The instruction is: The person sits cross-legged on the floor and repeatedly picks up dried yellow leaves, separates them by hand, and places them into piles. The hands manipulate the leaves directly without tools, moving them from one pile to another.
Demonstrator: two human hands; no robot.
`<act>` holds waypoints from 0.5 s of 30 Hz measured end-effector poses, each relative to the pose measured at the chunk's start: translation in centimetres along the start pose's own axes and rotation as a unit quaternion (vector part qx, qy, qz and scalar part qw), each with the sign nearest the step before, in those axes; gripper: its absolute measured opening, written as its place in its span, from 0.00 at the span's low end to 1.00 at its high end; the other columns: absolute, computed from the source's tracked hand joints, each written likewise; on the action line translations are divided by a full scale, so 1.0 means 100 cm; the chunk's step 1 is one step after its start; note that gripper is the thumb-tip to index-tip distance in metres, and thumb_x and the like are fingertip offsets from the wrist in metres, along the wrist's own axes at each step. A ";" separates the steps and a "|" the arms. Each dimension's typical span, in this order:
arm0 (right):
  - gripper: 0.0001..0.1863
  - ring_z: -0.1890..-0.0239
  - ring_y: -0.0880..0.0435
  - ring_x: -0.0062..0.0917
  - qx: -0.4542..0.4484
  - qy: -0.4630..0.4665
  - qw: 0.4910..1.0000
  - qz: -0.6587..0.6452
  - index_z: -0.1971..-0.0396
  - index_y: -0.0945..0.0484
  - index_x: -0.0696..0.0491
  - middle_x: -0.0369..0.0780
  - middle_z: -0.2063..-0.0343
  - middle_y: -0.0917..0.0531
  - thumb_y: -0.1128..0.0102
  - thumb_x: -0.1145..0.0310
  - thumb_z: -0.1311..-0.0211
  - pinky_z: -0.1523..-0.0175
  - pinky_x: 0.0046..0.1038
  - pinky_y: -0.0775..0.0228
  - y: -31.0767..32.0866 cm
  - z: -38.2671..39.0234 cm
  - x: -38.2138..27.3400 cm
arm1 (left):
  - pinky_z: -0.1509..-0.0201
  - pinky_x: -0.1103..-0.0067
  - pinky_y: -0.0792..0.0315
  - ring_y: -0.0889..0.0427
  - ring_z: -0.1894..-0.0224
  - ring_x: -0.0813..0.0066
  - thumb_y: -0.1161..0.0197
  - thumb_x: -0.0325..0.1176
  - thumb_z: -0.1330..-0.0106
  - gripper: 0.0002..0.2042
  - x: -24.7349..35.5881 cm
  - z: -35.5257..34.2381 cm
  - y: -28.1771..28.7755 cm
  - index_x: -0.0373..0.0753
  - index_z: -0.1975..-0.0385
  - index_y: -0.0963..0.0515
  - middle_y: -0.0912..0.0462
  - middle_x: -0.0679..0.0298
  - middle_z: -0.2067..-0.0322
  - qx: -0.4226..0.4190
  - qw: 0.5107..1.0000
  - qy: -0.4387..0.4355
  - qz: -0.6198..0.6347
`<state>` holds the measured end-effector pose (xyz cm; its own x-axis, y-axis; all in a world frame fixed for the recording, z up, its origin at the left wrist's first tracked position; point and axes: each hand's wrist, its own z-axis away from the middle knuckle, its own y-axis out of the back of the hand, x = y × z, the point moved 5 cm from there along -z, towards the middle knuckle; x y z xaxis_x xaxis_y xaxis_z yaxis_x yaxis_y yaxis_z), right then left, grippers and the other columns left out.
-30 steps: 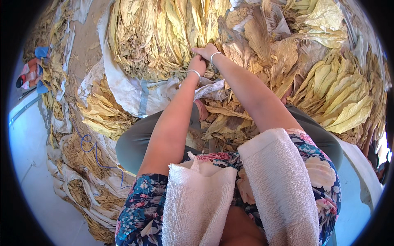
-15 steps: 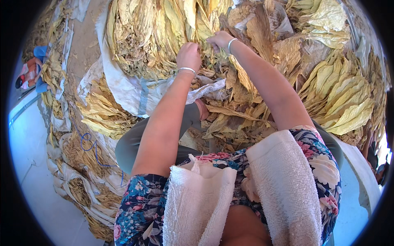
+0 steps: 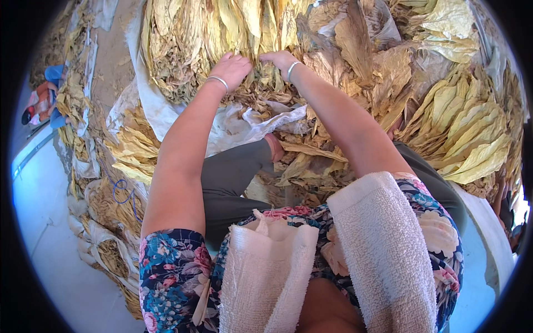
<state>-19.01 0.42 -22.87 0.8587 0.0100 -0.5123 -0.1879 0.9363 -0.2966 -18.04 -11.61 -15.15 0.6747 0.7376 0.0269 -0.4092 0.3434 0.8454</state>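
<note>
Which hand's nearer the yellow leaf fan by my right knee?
Right. The right hand is left of the leaf fan, at the leaf pile; the left hand is farther left.

Pale bluish floor point(image 3: 58, 233) at left

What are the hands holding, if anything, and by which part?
The left hand and right hand touch the leaves at their near ends; whether either grips any can't be told.
</note>
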 end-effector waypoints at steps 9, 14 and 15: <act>0.23 0.47 0.37 0.37 -0.028 -0.016 0.999 0.027 0.60 0.34 0.64 0.53 0.46 0.42 0.40 0.68 0.55 0.45 0.40 0.46 0.017 0.056 -0.075 | 0.47 0.73 0.39 0.33 0.50 0.70 0.51 0.24 0.48 0.15 0.004 0.011 0.010 0.44 0.59 0.30 0.30 0.66 0.56 0.040 0.999 0.006 -0.024; 0.11 0.77 0.30 0.15 -0.030 0.031 0.999 0.012 0.68 0.34 0.60 0.41 0.73 0.31 0.44 0.74 0.51 0.82 0.13 0.36 0.070 0.123 -0.113 | 0.50 0.72 0.36 0.32 0.52 0.69 0.50 0.23 0.51 0.11 0.011 0.012 0.015 0.42 0.66 0.30 0.29 0.64 0.60 -0.018 0.998 0.043 0.032; 0.10 0.80 0.32 0.15 -0.067 0.039 0.997 -0.003 0.69 0.33 0.60 0.38 0.78 0.31 0.45 0.73 0.49 0.82 0.15 0.36 0.084 0.140 -0.118 | 0.50 0.73 0.36 0.32 0.53 0.69 0.50 0.23 0.51 0.11 0.012 0.012 0.012 0.42 0.67 0.30 0.29 0.64 0.61 -0.019 0.997 0.056 0.041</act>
<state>-24.08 13.05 -8.06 0.8217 -0.0272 -0.5692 -0.2493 0.8811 -0.4019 -16.93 -10.99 -13.44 0.5661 0.8236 0.0342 -0.4845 0.2989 0.8221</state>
